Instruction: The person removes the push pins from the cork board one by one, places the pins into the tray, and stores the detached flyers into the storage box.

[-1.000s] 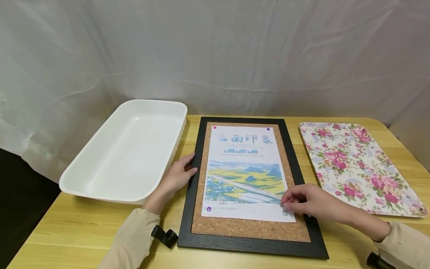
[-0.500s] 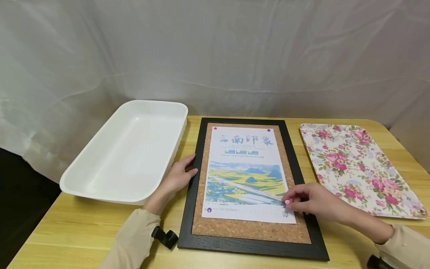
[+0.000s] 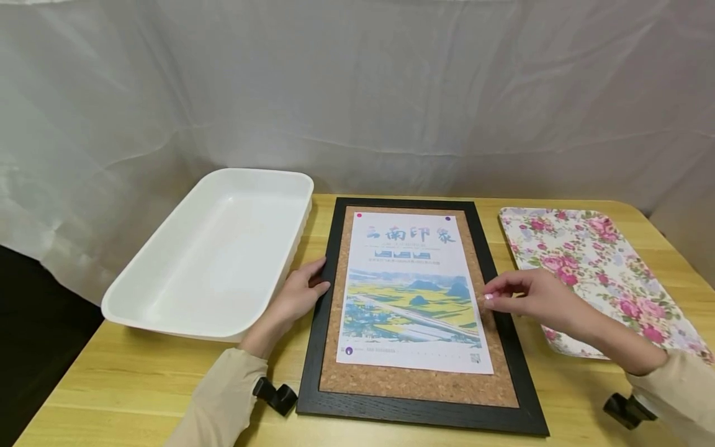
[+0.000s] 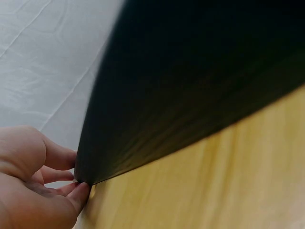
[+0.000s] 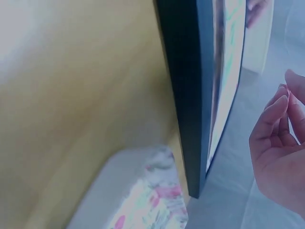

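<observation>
In the head view a black-framed cork board (image 3: 420,419) lies on the table. On it is a poster (image 3: 413,323) with a yellow-green landscape. A pink pushpin (image 3: 359,215) marks its top left corner, purple pushpins (image 3: 448,218) its top right and bottom left. My left hand (image 3: 298,290) grips the frame's left edge, thumb and fingers meeting it; the left wrist view shows these fingertips (image 4: 82,193) close up. Over the board's right side, my right hand (image 3: 536,298) pinches a tiny pinkish thing (image 3: 489,298), apparently a pushpin; the fingers mostly hide it.
To the left stands a deep white tray (image 3: 304,205), close beside my left forearm. A flower-patterned tray (image 3: 581,248) lies right of the board, partly under my right forearm. Grey-white cloth (image 3: 357,93) hangs behind the wooden table (image 3: 139,385).
My right hand has moved up and a little right from the poster's lower right corner, uncovering the printed square code there. My left hand stays on the frame.
</observation>
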`<state>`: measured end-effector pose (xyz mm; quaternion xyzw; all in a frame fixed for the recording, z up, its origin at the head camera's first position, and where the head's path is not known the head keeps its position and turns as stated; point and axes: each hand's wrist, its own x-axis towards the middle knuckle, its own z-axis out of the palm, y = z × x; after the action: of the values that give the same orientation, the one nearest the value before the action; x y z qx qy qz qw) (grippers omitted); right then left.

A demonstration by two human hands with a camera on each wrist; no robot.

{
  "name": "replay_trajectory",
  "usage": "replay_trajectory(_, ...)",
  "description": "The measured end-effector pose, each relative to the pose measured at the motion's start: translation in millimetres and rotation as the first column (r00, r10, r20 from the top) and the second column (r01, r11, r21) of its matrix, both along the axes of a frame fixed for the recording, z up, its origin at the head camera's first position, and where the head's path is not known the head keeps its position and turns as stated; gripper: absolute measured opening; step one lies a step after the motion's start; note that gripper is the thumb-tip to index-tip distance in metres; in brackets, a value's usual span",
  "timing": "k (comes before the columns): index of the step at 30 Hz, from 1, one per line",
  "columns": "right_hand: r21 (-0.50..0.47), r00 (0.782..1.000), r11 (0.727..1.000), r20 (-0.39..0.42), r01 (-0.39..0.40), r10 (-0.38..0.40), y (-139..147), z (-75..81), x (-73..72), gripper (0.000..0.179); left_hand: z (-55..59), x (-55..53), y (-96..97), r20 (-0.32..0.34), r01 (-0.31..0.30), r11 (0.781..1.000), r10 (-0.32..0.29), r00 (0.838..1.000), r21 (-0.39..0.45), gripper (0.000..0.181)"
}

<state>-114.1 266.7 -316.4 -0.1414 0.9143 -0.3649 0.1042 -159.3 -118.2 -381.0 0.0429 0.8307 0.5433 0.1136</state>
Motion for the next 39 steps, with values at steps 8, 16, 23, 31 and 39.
replay_trajectory(8,0.021,0.994,0.999,-0.101,0.047,-0.045,6.8,5.2,-10.1,0.023,-0.2,1.4,0.2,-0.008,0.000,1.000,0.000,1.000,-0.004,0.057)
replay_trajectory(16,0.050,0.991,0.995,-0.109,0.087,-0.081,14.6,10.8,-25.1,0.031,0.0,2.4,0.5,-0.016,0.001,1.000,-0.001,1.000,-0.007,0.058)
replay_trajectory(23,0.052,0.984,0.992,-0.147,0.113,-0.104,20.7,11.6,-37.1,0.033,-0.4,2.0,0.3,-0.016,0.000,1.000,0.000,1.000,-0.005,0.058)
replay_trajectory(31,0.031,0.973,0.992,-0.201,0.123,-0.115,33.4,9.1,-57.3,0.030,0.1,1.4,0.1,-0.019,-0.003,1.000,0.003,1.000,-0.004,0.058)
replay_trajectory(39,0.018,0.977,0.986,-0.142,0.164,-0.160,46.0,9.6,-75.6,0.038,-0.1,1.0,0.8,-0.024,-0.002,1.000,0.002,1.000,-0.004,0.058)
